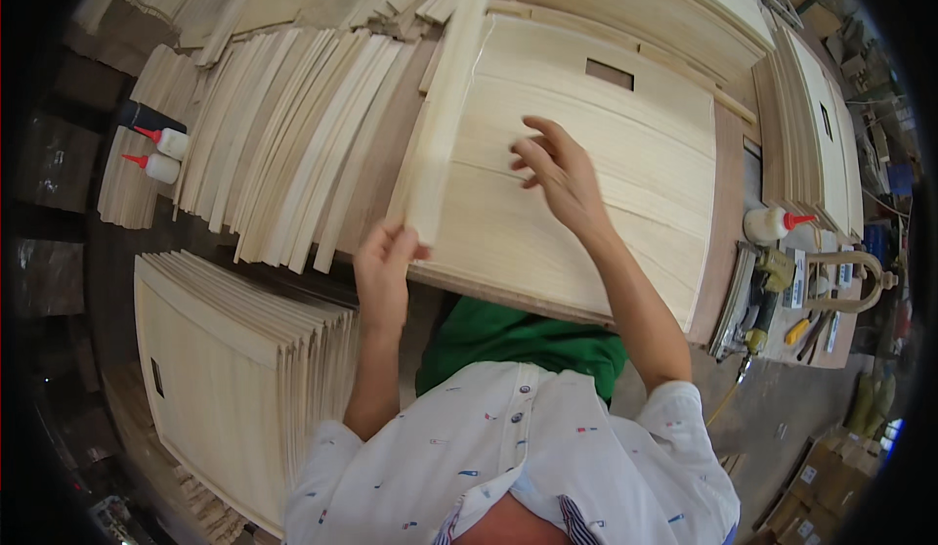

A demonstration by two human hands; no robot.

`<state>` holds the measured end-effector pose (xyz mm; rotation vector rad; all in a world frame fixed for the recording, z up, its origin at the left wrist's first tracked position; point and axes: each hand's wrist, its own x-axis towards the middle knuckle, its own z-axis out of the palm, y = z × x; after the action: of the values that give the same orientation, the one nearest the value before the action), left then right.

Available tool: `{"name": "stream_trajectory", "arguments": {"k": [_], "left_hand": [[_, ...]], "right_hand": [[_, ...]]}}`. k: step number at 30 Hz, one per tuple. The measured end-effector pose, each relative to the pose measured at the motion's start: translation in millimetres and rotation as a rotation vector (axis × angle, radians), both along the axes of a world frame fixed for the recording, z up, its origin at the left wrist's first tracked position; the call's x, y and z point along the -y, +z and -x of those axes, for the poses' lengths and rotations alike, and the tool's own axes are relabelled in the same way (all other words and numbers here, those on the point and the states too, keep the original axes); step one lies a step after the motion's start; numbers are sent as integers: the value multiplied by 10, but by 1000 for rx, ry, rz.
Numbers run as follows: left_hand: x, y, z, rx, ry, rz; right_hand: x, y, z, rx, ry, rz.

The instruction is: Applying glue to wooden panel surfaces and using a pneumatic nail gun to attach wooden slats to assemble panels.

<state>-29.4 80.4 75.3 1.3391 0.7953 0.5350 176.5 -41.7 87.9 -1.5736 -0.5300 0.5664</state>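
Where left hand (pixel 384 263) pinched: strip (pixel 447 105), along panel (pixel 508 227)
Right hand (pixel 565 175): hovered, fingers apart
Bottle (pixel 765 225): flanked panel's right
Slats (pixel 283 144): crowded left

No writing can be read; the white labels (pixel 808 474) on the cardboard boxes (pixel 838 491) seem too small.

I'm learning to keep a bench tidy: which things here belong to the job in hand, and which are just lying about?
In the work now:
wood strip, held at its near end by the left hand
light wood panel beneath the right hand
probably the loose strips at left

Apparently lying about:
red-tipped white bottle at right
power tool
yellow-handled tool
cardboard boxes
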Motion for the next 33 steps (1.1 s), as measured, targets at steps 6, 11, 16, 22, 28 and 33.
{"name": "stream_trajectory", "arguments": {"k": [6,11,16,22,28,33], "left_hand": [[398,-135,517,28,-130,224],[373,-129,495,45,-71,22],[222,-75,428,-215,-229,-623],[122,-91,304,-236,-209,-653],[8,-105,317,-221,-188,-719],[-36,-94,336,-256,-194,-754]], "right_hand": [[-403,-263,231,-147,-48,-65],[-594,-387,220,-176,-95,-33],[-787,-473,140,-172,-103,-66],[-898,-460,38,-184,-98,32],[-1007,-580,27,-182,-104,-20],[-1020,-584,31,-126,-72,41]]}}
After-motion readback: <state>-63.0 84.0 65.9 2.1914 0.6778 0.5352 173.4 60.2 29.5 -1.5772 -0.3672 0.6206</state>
